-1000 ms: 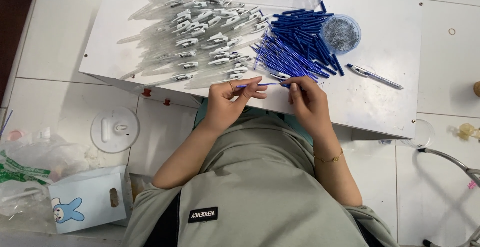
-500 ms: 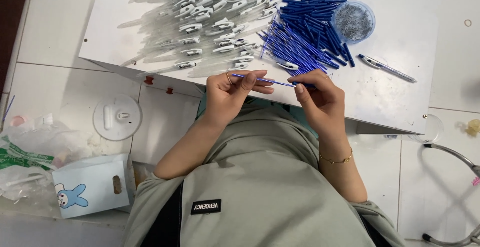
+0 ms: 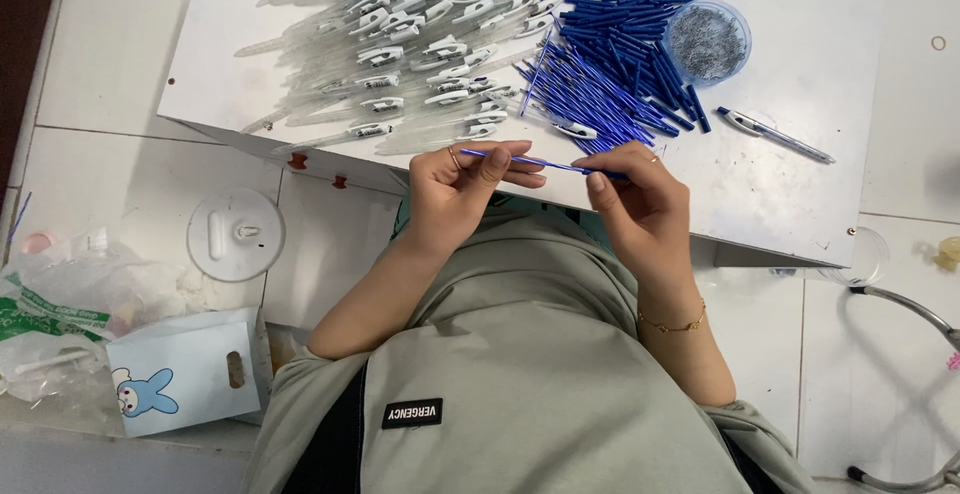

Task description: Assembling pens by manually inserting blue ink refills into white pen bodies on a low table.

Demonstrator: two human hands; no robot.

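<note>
A thin blue pen refill (image 3: 530,163) is held level between both hands at the near edge of a white board (image 3: 820,204). My left hand (image 3: 465,194) pinches its left end, my right hand (image 3: 640,204) pinches its right end. Just beyond lies a pile of blue refills (image 3: 610,74). To its left spreads a heap of clear pen barrels with white clips (image 3: 400,54). A round blue tub of small metal springs (image 3: 707,42) stands right of the refills. One assembled pen (image 3: 775,135) lies further right.
A white round lid (image 3: 235,234) lies on the tiled floor at left. A pale blue box with a rabbit picture (image 3: 180,372) and crumpled plastic bags (image 3: 60,294) sit at lower left. A metal chair frame (image 3: 900,304) shows at right.
The view has shifted so the board sits higher in frame. Both hands stay together on the blue refill, which now lies more level between them.
</note>
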